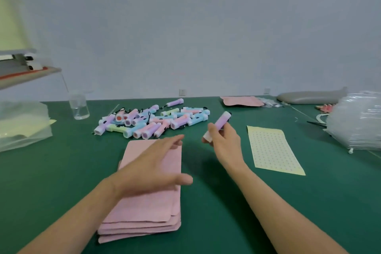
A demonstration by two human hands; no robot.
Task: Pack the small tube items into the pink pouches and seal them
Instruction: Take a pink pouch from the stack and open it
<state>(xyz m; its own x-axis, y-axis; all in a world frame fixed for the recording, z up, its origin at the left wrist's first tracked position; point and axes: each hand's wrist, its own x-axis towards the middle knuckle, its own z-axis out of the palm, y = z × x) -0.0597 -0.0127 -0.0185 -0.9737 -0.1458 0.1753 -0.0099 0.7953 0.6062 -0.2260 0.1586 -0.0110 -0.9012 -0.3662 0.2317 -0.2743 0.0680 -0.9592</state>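
A pile of several pastel tube items point(152, 120) lies on the green table point(61, 171) in front of me. A stack of flat pink pouches point(144, 210) sits near the front edge. My left hand point(152, 167) hovers over the stack with fingers stretched out straight, holding nothing. My right hand point(223, 142) grips a purple and pink tube point(221, 121) with a white end, tilted, above the table to the right of the stack.
A yellow sheet of small dot stickers point(272, 150) lies at the right. A filled pink pouch point(242, 101) rests at the back. A clear cup point(79, 107) and plastic bags point(22, 128) stand at the left, bubble wrap point(356, 123) at the right.
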